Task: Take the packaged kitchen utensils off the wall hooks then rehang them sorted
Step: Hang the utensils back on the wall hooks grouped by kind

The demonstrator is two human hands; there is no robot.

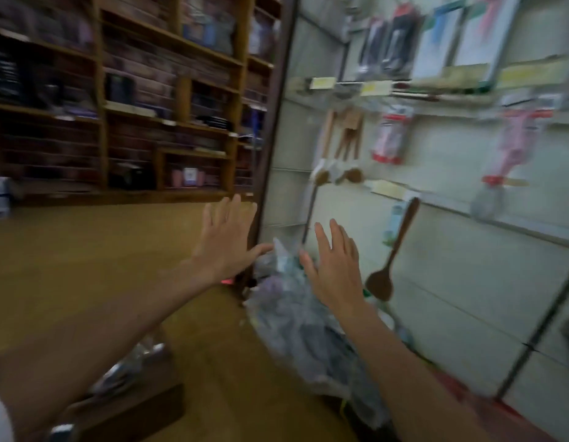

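Shop aisle, head view, heavily blurred. Wooden shelves [168,122] fill the left background. Brown floor [101,266] runs to a pale wall panel [452,250] on the right; its hooks are too blurred to make out singly.

Task items: packets hang on the panel, namely a spoon set [343,145], a red packet [392,135], a pink packet [516,145] and top-row packets [394,39]. 1 dark spoon [397,247] hangs low, just beside the right hand [335,269]. A heap [295,320] of film-wrapped packets lies on the floor against the foot of the panel.

Left hand [227,247]: grip fully open, fingers spread, holding nothing, above the heap's left edge. Right hand: grip likewise open and empty, over the heap's right side. Whether either hand touches the heap cannot be told.

Assessment: removal looks part done, with the panel partly stocked. Sorting does not appear to have begun.

Risks:
1. The right hand is close to the spoon, so a sideways reach could knock it off its hook.
2. The heap is loose, slick film. Lifting from the top could send the rest sliding and mix the types.
3. The blur suggests quick head motion, and reaching without a steady look invites a missed hold.
4. Hang-holes are probably thin. Snatching packets off hooks could tear them, leaving nothing to rehang by.
5. The heap sits in the footway, so a step onto it risks a slip or crushed goods.
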